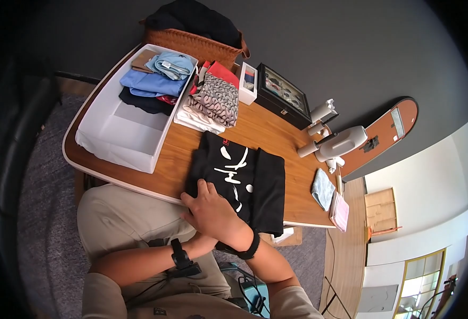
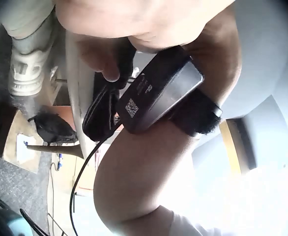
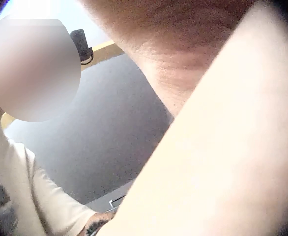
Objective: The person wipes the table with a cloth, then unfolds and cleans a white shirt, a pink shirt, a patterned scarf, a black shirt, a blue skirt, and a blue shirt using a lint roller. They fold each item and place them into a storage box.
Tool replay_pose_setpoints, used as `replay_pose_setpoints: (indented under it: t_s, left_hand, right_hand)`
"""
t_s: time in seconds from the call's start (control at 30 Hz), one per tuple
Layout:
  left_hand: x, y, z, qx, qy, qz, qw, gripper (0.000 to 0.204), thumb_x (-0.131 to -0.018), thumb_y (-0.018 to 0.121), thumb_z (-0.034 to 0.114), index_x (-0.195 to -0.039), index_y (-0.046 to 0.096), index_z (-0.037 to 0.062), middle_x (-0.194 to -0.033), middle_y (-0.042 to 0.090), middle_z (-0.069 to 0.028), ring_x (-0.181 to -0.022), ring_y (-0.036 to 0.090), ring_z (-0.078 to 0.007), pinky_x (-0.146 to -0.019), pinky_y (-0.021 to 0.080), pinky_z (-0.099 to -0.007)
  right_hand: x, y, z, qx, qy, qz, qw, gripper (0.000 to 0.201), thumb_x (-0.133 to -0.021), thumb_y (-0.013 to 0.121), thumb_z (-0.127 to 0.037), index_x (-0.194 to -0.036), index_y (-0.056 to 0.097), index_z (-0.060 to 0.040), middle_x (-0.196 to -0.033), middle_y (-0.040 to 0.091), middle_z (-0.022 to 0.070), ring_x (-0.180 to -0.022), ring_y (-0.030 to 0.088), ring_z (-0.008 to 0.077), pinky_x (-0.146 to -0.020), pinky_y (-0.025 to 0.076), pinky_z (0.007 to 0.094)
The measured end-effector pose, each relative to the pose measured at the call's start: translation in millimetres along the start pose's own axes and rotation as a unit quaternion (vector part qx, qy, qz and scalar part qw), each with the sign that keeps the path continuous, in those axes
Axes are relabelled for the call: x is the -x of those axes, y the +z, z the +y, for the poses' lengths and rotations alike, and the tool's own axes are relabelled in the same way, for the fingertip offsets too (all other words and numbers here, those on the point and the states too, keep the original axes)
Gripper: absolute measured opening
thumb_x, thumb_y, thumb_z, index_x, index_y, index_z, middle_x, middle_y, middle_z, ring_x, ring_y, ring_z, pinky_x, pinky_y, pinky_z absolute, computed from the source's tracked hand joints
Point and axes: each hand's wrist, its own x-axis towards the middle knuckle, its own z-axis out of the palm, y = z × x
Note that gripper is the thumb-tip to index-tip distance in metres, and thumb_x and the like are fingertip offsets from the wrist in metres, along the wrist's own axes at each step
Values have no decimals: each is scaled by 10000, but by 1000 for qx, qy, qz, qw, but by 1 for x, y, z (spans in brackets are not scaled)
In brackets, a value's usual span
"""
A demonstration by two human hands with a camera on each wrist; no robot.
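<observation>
While your arms cross, the black shirt (image 1: 234,165) sits right under your right hand (image 1: 212,210)

Your right hand's on the shirt's near left corner, fingers bent, but I can't tell if they're gripping. Your left hand (image 1: 204,242) is mostly hidden below the right, so can't tell there either. Shirt's on the wooden table (image 1: 300,186), near the white box (image 1: 114,154).

In the head view, the right hand (image 1: 212,212) mostly hides the left hand (image 1: 205,243), fingers included, and covers the black garment's (image 1: 268,183) edge towards seven o'clock. The frame crops both sleeves (image 1: 103,295) at five and seven. The left wrist view's device (image 2: 161,91) bears print too small to read.
</observation>
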Motion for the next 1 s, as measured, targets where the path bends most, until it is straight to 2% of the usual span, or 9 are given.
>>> replay_pose_setpoints:
  t_s: [0.23, 0.37, 0.43, 0.5, 0.6, 0.67, 0.77, 0.87, 1.0]
  left_hand:
    - [0, -1, -4, -98, 86, 26, 991, 425, -1054, 738, 203, -1410, 568, 45, -1229, 687, -43, -1217, 639, -179, -1033, 522, -350]
    - [-7, 10, 5, -184, 189, 43, 964, 431, -1051, 738, 188, -1417, 564, 42, -1241, 685, -49, -1242, 638, -189, -1048, 519, -350]
    - [-6, 20, 18, -181, 213, 20, 960, 447, -1045, 717, 140, -1432, 529, 18, -1257, 683, -86, -1236, 648, -224, -1037, 524, -366]
    - [-5, 23, 34, -331, 285, 29, 899, 487, -1046, 691, 93, -1454, 451, -18, -1244, 678, -161, -1141, 691, -273, -945, 559, -395]
    - [3, 33, 46, -207, 172, -37, 962, 591, -1013, 675, -21, -1533, 395, 16, -1203, 638, -102, -952, 636, -121, -828, 538, -301]
    - [7, 36, 56, -227, 172, -51, 957, 628, -1022, 667, -19, -1576, 374, 30, -1239, 628, -96, -930, 628, -89, -819, 531, -269]
    - [6, 34, 60, -241, 207, -115, 941, 643, -1024, 616, -51, -1608, 364, 45, -1245, 618, -92, -917, 644, -109, -813, 545, -266]
    - [2, 31, 60, -229, 211, -99, 945, 584, -1024, 568, -76, -1574, 404, 29, -1237, 622, -93, -886, 652, -114, -808, 555, -273]
    - [-6, 30, 63, -204, 200, -93, 954, 528, -1025, 538, -92, -1533, 440, 11, -1222, 628, -94, -860, 663, -116, -797, 560, -273]
  right_hand:
    - [-5, 13, -15, 143, 32, -31, 989, 457, -894, 752, -154, -1310, 626, -13, -1285, 588, 297, -1216, 630, 433, -946, 635, 460]
    - [-7, -4, -2, 32, 88, -32, 995, 458, -860, 707, -37, -1309, 629, 11, -1231, 621, 240, -1147, 670, 392, -910, 633, 462]
    - [6, -5, 19, -61, 58, 133, 988, 435, -844, 692, 18, -1275, 638, 17, -1184, 631, 196, -1056, 692, 384, -897, 617, 468]
    - [19, -24, 28, -140, 94, 226, 959, 415, -834, 641, 83, -1244, 668, 23, -1174, 655, 207, -1005, 693, 381, -886, 589, 429]
    - [48, -53, 39, -238, 242, 297, 893, 392, -870, 594, 115, -1236, 695, 20, -1113, 708, 140, -965, 680, 215, -831, 544, 309]
    - [76, -30, 68, -332, 278, 408, 804, 356, -923, 580, 116, -1244, 700, 21, -1117, 702, 60, -980, 622, 121, -844, 500, 249]
    - [110, -1, 91, -404, 292, 541, 677, 343, -958, 560, 113, -1266, 686, 29, -1194, 689, 68, -1081, 628, 136, -969, 497, 271]
    - [144, 37, 120, -493, 303, 574, 579, 372, -963, 554, 127, -1314, 645, 43, -1238, 705, 118, -1104, 673, 164, -990, 535, 283]
    - [167, 57, 140, -548, 323, 543, 548, 370, -969, 557, 120, -1324, 638, 52, -1219, 721, 134, -1085, 697, 176, -995, 557, 297]
